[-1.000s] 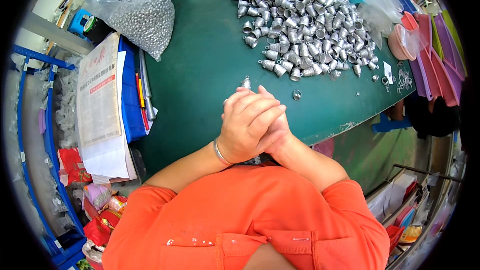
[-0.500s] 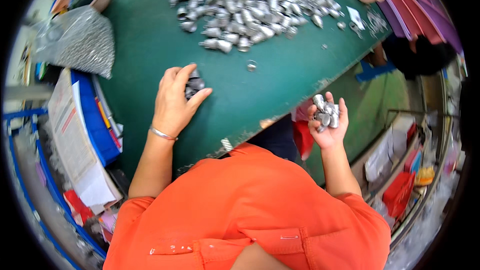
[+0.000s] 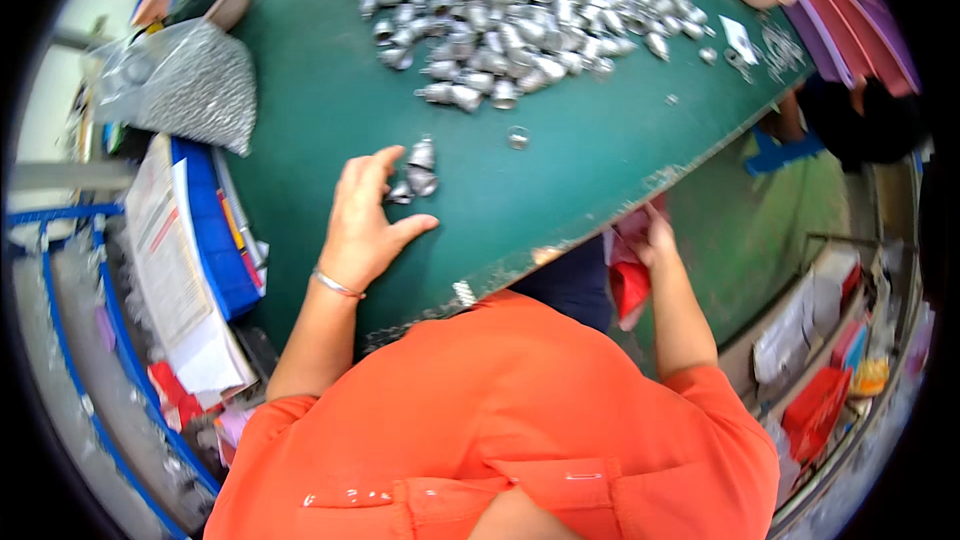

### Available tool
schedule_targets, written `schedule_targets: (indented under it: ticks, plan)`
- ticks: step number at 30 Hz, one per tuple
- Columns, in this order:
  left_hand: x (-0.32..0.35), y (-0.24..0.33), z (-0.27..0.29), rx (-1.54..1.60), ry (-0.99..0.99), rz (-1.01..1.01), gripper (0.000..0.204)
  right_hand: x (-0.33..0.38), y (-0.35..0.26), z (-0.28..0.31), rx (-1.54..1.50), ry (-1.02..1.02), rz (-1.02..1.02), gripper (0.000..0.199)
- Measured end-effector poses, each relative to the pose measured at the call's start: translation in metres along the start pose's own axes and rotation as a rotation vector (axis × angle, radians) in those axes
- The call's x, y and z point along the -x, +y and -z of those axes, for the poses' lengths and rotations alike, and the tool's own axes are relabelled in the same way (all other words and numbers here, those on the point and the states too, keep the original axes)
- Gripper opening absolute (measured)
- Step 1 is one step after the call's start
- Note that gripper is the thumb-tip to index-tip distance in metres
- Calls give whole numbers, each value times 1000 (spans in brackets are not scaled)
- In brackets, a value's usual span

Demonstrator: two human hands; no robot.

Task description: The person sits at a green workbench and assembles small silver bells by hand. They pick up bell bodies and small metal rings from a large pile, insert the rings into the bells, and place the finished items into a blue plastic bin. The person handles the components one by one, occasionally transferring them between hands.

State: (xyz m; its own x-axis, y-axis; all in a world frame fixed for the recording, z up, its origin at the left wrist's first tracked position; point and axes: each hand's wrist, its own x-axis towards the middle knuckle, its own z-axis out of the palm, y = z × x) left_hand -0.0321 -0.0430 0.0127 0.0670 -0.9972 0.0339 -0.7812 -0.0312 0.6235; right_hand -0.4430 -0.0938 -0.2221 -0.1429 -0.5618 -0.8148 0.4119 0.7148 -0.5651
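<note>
My left hand (image 3: 372, 212), with a bracelet at its wrist, rests on the green table (image 3: 330, 70) with thumb and fingers spread. Beside its fingertips lie a few small bell-shaped silver metal pieces (image 3: 422, 170), and none is gripped. My right hand (image 3: 655, 240) is low past the table's near edge, at the mouth of a red and pink bag (image 3: 628, 285). Its fingers are mostly hidden, and whether it holds anything does not show. Farther back a large heap of the same silver pieces (image 3: 500, 30) covers the table.
A single ring-like metal piece (image 3: 518, 137) lies in front of the heap. At left sit a clear bag of small silver parts (image 3: 195, 85) and a blue folder with papers (image 3: 215, 240). Pink and purple bins (image 3: 850, 25) stand at far right, near a person's dark-haired head (image 3: 875, 125).
My left hand has opened away from the silver pieces it was around. My right hand, which held several silver pieces palm up, has turned over and moved to the red bag; those pieces no longer show.
</note>
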Motion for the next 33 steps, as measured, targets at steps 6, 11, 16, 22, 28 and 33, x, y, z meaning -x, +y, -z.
schedule_targets:
  ticks: [6,11,16,22,28,33]
  plan:
    - [15,-15,-2,87,53,-34,36,46,-33,-16,100,401,982,23]
    - [14,-20,-13,580,78,268,13,158,-71,-122,222,-57,1239,11]
    - [12,3,-9,949,-21,358,6,231,-45,-217,562,-804,1171,21]
    - [27,7,-1,1007,-45,187,19,214,-30,-228,497,-901,1180,17]
    - [5,-1,-3,317,113,8,39,145,-113,-158,810,-70,1577,18]
    - [-10,-1,-20,106,108,-136,48,143,-135,-146,674,116,1346,24]
